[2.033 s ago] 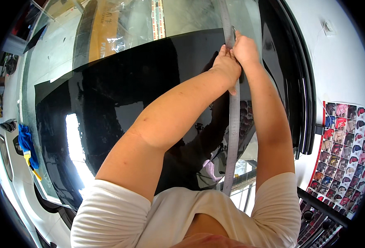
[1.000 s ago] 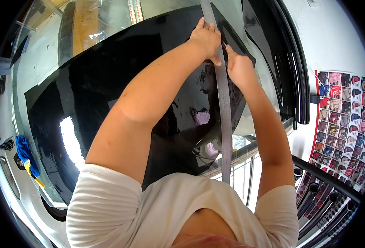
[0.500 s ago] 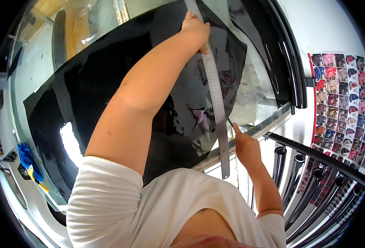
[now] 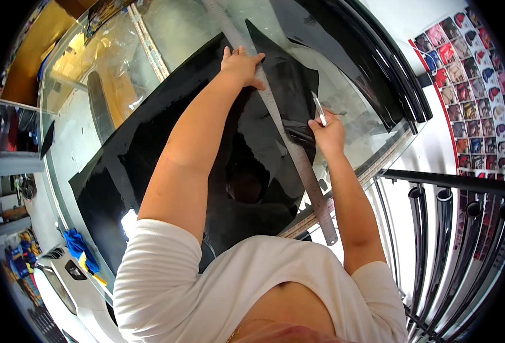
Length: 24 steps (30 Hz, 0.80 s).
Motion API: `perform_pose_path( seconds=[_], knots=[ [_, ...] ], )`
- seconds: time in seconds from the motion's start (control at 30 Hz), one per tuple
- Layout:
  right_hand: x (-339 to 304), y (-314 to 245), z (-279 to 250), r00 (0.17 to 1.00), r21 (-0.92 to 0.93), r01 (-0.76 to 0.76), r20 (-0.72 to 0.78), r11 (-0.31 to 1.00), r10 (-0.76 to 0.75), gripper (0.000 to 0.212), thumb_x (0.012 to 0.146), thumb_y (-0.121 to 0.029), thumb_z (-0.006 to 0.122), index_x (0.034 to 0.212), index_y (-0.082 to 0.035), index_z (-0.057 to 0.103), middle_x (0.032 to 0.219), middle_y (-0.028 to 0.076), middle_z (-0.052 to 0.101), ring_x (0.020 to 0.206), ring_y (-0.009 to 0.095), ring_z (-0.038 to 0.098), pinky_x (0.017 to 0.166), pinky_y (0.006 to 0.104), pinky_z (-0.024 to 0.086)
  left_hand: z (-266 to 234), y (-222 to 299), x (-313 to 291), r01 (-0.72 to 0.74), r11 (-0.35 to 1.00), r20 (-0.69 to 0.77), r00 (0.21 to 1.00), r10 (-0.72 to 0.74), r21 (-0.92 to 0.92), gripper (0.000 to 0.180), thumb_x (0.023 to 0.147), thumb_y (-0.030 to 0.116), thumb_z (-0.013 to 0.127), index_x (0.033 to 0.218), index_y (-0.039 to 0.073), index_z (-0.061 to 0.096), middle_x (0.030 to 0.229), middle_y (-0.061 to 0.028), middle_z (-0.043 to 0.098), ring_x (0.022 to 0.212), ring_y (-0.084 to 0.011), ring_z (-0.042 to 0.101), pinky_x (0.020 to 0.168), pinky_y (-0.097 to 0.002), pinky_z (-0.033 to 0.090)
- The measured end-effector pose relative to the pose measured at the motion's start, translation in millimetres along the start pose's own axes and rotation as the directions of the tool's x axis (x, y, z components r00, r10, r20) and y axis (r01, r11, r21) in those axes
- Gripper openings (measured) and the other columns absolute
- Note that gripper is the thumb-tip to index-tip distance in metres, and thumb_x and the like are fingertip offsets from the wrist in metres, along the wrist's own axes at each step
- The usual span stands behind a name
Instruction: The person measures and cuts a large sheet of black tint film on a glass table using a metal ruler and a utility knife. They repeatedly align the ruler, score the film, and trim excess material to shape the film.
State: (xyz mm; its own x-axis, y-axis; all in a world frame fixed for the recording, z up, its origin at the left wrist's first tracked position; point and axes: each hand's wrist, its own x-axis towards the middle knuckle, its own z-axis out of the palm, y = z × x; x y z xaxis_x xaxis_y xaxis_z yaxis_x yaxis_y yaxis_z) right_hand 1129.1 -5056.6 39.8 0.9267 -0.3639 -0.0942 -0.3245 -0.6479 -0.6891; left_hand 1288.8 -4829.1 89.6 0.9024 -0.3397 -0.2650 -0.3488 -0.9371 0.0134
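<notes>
A long steel ruler (image 4: 281, 123) lies slantwise across a sheet of glossy black film (image 4: 149, 131). My left hand (image 4: 242, 67) presses at the ruler's left edge, fingers spread, thumb reaching onto the metal. In my right hand (image 4: 328, 136), a slim silver-white cutter knife (image 4: 320, 110) is pinched between thumb and fingers, beside the film's right edge. At the far end the film is parted along the ruler. The narrower piece of black film (image 4: 287, 66) right of it is creased and folded near the middle.
Film and ruler rest on a glass-topped table (image 4: 355, 91) with a measuring strip (image 4: 372, 163) along its near edge. Another measuring strip (image 4: 148, 43) lies far left. Black film rolls (image 4: 444, 228) stand at right, by a picture chart (image 4: 469, 91). A blue cloth (image 4: 80, 250) hangs at left.
My right hand has moved away from me, from the table's near edge to beside the film, raising the knife. The narrower film piece has shifted and folded. My left hand stays at the ruler.
</notes>
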Motion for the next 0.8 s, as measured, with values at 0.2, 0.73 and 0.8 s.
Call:
perform_pose_path(
  seconds=[0.2, 0.73, 0.8],
  knots=[
    [-36.9, 37.5, -24.9, 0.999, 0.141, -0.048, 0.014, 0.989, 0.047, 0.032, 0.077, -0.033, 0.072, 0.074, -0.002, 0.063, 0.064, 0.009, 0.060, 0.060, 0.021, 0.058, 0.059, 0.0356, 0.045, 0.1, 9.4, -4.8, -0.007, 0.999, -0.004, 1.000, 0.007, 0.053, 0.092, 0.064, 0.060, 0.073, 0.143, 0.039, 0.028, 0.143, -0.0237, 0.032, 0.137, -0.0356, 0.027, 0.111, -0.0560, 0.009],
    [-220.6, 195.2, -183.6, 0.843, 0.575, -0.479, 0.092, 0.663, 0.530, 0.019, 0.085, -0.016, 0.062, 0.102, -0.008, 0.059, 0.075, -0.004, 0.056, 0.054, 0.002, 0.043, 0.045, 0.0188, 0.032, -8.8, 21.8, -16.3, 0.110, 0.994, -0.016, 0.994, -0.110, 0.015, 0.124, 0.060, 0.061, 0.076, 0.149, 0.015, 0.003, 0.149, -0.0186, 0.025, 0.139, -0.0278, 0.024, 0.111, -0.0577, 0.006],
    [-290.9, 296.6, -250.4, 0.743, 0.395, -0.593, -0.067, 0.701, 0.666, 0.021, 0.083, -0.018, 0.063, 0.099, -0.005, 0.061, 0.076, 0.005, 0.061, 0.059, 0.013, 0.055, 0.052, 0.0258, 0.044, -6.5, 31.2, -15.4, 0.104, 0.994, -0.027, 0.994, -0.103, 0.036, 0.124, 0.060, 0.063, 0.075, 0.149, 0.013, 0.003, 0.149, -0.0185, 0.026, 0.139, -0.0275, 0.024, 0.111, -0.0576, 0.007]
  ],
)
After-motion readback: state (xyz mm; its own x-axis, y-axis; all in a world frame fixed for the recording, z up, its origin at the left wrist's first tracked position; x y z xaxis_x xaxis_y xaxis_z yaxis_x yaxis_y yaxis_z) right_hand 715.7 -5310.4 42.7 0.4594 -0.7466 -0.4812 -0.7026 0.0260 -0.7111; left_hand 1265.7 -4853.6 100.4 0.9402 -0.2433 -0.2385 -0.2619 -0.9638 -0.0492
